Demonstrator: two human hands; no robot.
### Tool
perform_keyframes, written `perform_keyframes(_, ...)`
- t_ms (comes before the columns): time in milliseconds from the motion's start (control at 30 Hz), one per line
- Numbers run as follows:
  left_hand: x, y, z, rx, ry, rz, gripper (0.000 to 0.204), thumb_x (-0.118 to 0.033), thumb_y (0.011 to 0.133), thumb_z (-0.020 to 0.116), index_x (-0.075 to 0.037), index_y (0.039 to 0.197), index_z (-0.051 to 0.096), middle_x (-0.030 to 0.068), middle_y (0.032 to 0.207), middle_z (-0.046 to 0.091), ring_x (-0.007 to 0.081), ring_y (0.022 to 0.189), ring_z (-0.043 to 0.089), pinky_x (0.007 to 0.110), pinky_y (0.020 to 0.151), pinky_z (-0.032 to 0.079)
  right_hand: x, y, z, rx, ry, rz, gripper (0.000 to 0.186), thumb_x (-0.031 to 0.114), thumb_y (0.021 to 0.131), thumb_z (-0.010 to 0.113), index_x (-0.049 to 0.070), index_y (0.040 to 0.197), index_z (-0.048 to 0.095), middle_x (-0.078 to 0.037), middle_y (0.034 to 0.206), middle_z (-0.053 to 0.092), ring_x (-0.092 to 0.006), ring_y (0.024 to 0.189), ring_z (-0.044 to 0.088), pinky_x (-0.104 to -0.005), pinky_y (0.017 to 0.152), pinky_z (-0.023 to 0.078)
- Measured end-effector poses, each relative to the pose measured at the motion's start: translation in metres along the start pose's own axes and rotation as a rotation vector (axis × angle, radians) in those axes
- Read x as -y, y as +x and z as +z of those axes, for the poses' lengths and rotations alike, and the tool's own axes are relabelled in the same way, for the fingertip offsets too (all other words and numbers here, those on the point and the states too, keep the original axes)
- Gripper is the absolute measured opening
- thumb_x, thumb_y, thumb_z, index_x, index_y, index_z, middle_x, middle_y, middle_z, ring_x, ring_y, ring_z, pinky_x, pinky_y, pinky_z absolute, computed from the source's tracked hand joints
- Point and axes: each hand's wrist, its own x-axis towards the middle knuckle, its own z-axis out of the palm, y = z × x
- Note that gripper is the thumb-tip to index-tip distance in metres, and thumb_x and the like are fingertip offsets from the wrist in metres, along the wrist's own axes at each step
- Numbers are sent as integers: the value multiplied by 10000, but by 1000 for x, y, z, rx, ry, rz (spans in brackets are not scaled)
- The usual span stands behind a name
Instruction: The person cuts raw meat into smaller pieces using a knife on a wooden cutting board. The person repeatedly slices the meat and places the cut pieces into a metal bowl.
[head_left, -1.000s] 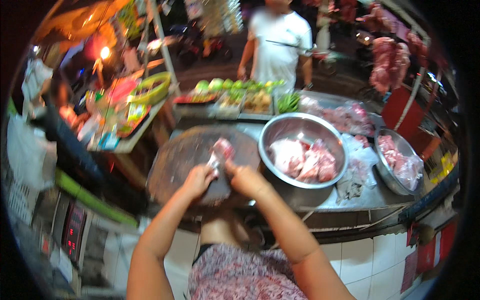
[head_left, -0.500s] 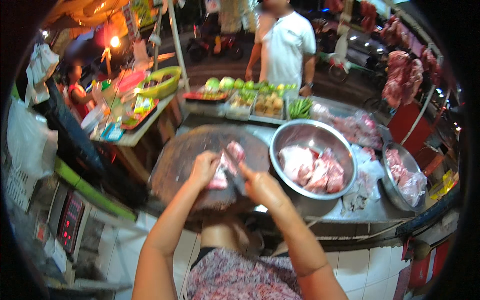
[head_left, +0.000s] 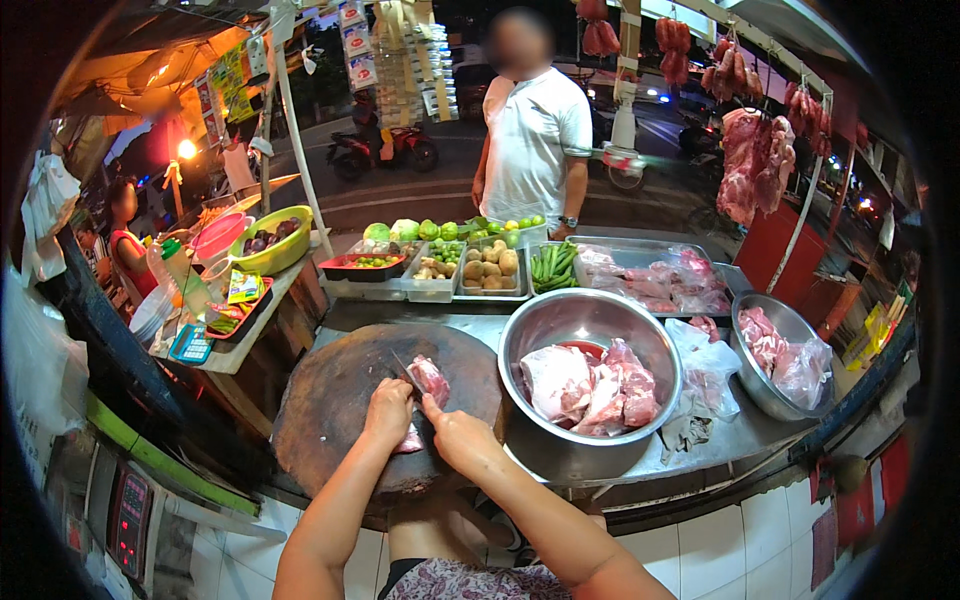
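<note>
On the round wooden chopping block, my left hand is curled over a strip of raw meat, its fingertips just left of a knife blade. My right hand grips the knife's handle, index finger along it, with the blade angled away from me. A red piece of meat lies beyond the blade, and another piece shows below my left hand. Right of the block sits a steel bowl holding several large chunks of pork.
Trays of vegetables and a meat tray line the back, a person standing beyond. At right are another bowl, plastic bags and hanging meat. A side table and a seated person are left.
The view has tilted up, so the counter appears lower and more street shows. My hands have drawn closer together over the meat, the knife shifting to lie beside my left fingertips.
</note>
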Motion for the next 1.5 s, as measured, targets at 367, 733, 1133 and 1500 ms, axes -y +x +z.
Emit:
perform_keyframes(367,2,1,-4,79,79,16,44,-25,777,625,-5,784,664,164,859,663,355,859,613,439,805,510,0,-27,-5,22,-22,9,655,42,828,535,11,1463,379,-259,825,686,-421,753,683,-539,688,540)
perform_keyframes(733,8,5,-4,103,61,-15,67,-49,775,640,-4,773,690,175,837,676,364,867,631,450,803,517,0,29,19,-16,32,8,614,23,842,477,14,1450,397,-260,900,691,-417,820,686,-544,714,538)
perform_keyframes(1133,6,-17,-16,154,120,74,129,-69,844,580,9,812,677,218,801,657,388,816,642,475,738,524,3,-51,-12,40,-77,-26,483,63,928,415,12,1408,436,-229,897,701,-396,816,700,-520,699,559)
perform_keyframes(1500,-11,-20,-32,266,12,-135,160,-122,815,634,8,735,680,288,756,630,436,716,663,512,655,520,6,40,21,22,2,28,309,148,945,448,76,1230,540,-212,1011,704,-391,912,695,-528,755,549)
